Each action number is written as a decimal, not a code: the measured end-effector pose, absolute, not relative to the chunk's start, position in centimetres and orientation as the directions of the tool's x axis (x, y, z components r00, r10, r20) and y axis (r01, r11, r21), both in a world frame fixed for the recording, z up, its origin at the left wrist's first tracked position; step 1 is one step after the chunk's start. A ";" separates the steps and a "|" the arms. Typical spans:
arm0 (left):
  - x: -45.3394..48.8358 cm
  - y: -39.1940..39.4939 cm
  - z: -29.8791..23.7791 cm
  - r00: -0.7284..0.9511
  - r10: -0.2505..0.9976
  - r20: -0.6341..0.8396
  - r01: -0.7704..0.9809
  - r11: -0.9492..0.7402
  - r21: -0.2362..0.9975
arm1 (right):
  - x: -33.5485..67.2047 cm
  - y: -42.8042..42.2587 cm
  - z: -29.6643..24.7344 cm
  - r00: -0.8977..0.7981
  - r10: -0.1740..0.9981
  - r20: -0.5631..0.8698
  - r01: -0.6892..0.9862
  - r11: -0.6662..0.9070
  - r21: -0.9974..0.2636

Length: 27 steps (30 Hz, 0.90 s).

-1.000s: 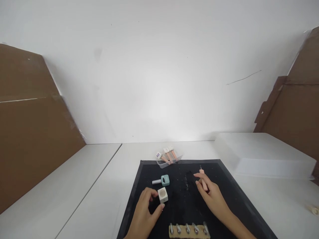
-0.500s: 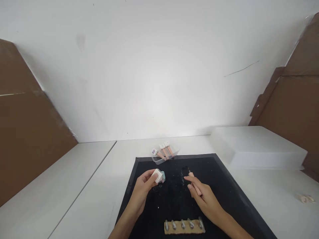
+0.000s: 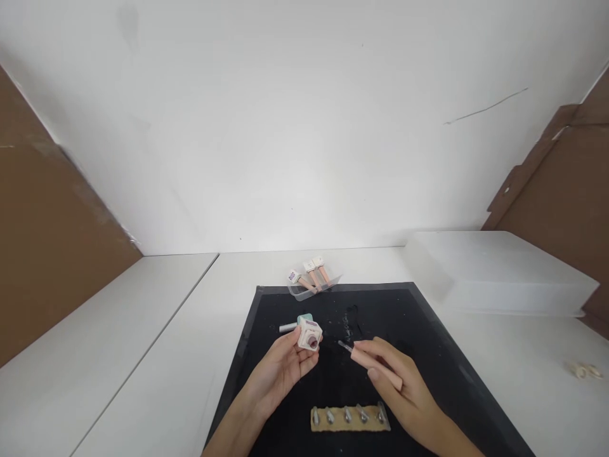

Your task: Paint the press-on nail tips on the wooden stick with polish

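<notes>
My left hand (image 3: pixel 278 374) holds a small white square nail polish bottle (image 3: pixel 310 335) with its open neck tilted toward me. My right hand (image 3: pixel 404 384) grips the pink handle of a nail polish brush (image 3: pixel 377 367), and its bristle tip points left toward the bottle, apart from it. Just behind the bottle lie a silvery cylinder (image 3: pixel 287 328) and a teal piece (image 3: pixel 305 317), partly covered. Nearer to me is a tan strip (image 3: pixel 339 426) carrying a row of several shiny nail tips (image 3: pixel 347 414).
A black mat (image 3: pixel 328 387) covers the middle of the white table (image 3: pixel 157 374). At its far edge, a clear tray (image 3: pixel 299 294) holds three pink-handled bottles (image 3: pixel 311 273). A translucent white box (image 3: pixel 499 273) stands at right, with small beige rings (image 3: pixel 585 370) nearer.
My left hand has turned the bottle so its open neck faces me. The brush has swung left and come nearer, its tip now visible. The silvery cylinder has come into view. The camera view has shifted.
</notes>
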<state>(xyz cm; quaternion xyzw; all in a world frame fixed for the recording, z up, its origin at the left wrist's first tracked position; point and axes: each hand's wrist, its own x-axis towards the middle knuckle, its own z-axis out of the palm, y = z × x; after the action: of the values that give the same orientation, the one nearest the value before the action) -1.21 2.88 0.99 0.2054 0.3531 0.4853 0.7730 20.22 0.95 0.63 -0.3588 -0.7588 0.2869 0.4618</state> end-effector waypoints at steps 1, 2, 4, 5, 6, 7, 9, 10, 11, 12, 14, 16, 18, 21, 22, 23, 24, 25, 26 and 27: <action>-1.2 2.9 0.8 0.286 0.896 -0.339 -0.606 0.443 0.661 | 20.1 0.8 0.6 -0.326 0.798 0.507 0.259 0.591 -0.764; -1.1 2.9 0.6 0.292 0.897 -0.332 -0.606 0.442 0.661 | 19.9 0.8 0.6 -0.338 0.785 0.519 0.245 0.606 -0.757; -1.1 2.9 0.2 0.298 0.900 -0.317 -0.603 0.435 0.669 | 19.8 0.7 0.4 -0.360 0.757 0.546 0.239 0.640 -0.730; -1.1 2.9 0.0 0.299 0.903 -0.308 -0.602 0.429 0.673 | 19.7 0.6 0.4 -0.370 0.746 0.554 0.241 0.653 -0.718; -1.1 2.9 -0.1 0.301 0.905 -0.299 -0.601 0.424 0.678 | 19.7 0.6 0.3 -0.383 0.739 0.555 0.243 0.660 -0.711; -1.1 2.9 -0.2 0.303 0.907 -0.291 -0.601 0.419 0.681 | 19.7 0.6 0.2 -0.394 0.734 0.553 0.242 0.663 -0.708; -1.1 2.8 -0.3 0.307 0.909 -0.283 -0.598 0.415 0.685 | 19.7 0.7 0.1 -0.413 0.731 0.543 0.235 0.662 -0.712; -1.2 2.8 -0.3 0.311 0.908 -0.281 -0.595 0.416 0.687 | 19.7 0.7 0.0 -0.423 0.727 0.540 0.233 0.664 -0.711; -1.2 2.8 -0.2 0.316 0.907 -0.280 -0.592 0.419 0.689 | 19.7 0.7 -0.1 -0.431 0.722 0.542 0.235 0.669 -0.705; -1.2 2.8 -0.2 0.322 0.905 -0.277 -0.588 0.420 0.691 | 19.7 0.8 -0.2 -0.441 0.715 0.543 0.242 0.677 -0.695; -1.1 2.8 -0.1 0.339 0.902 -0.268 -0.581 0.424 0.695 | 19.7 0.8 -0.3 -0.459 0.698 0.550 0.262 0.698 -0.667; -1.0 2.7 0.0 0.349 0.898 -0.266 -0.572 0.429 0.699 | 19.6 0.9 -0.4 -0.468 0.684 0.559 0.274 0.714 -0.645; -0.9 2.6 0.0 0.350 0.894 -0.279 -0.560 0.439 0.703 | 19.7 0.9 -0.4 -0.472 0.678 0.564 0.279 0.722 -0.633; -0.9 2.6 0.0 0.350 0.891 -0.288 -0.547 0.444 0.710 | 19.6 1.0 -0.4 -0.485 0.665 0.569 0.289 0.735 -0.613; -0.9 2.7 0.0 0.355 0.891 -0.283 -0.544 0.443 0.713 | 19.6 1.0 -0.5 -0.491 0.658 0.571 0.294 0.742 -0.603; -0.9 2.7 0.0 0.361 0.891 -0.274 -0.541 0.440 0.716 | 19.6 1.0 -0.5 -0.496 0.651 0.574 0.298 0.749 -0.592; -0.9 2.7 -0.1 0.368 0.891 -0.265 -0.541 0.437 0.719 | 19.6 1.0 -0.6 -0.500 0.645 0.578 0.304 0.756 -0.580; -0.9 2.7 -0.1 0.374 0.891 -0.257 -0.539 0.435 0.721 | 19.6 1.0 -0.6 -0.502 0.642 0.580 0.310 0.760 -0.571; -0.9 2.7 -0.1 0.379 0.891 -0.250 -0.538 0.432 0.724 | 19.6 1.0 -0.7 -0.501 0.641 0.581 0.317 0.761 -0.566; -1.0 2.8 -0.1 0.380 0.892 -0.244 -0.538 0.428 0.727 | 19.6 1.0 -0.8 -0.501 0.641 0.582 0.321 0.762 -0.562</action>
<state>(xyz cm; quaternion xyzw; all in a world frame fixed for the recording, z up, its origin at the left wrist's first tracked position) -0.95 2.75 -0.14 0.2784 0.3185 0.4567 0.7826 19.58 1.02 -0.77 -0.2850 -0.8441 0.1945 0.4105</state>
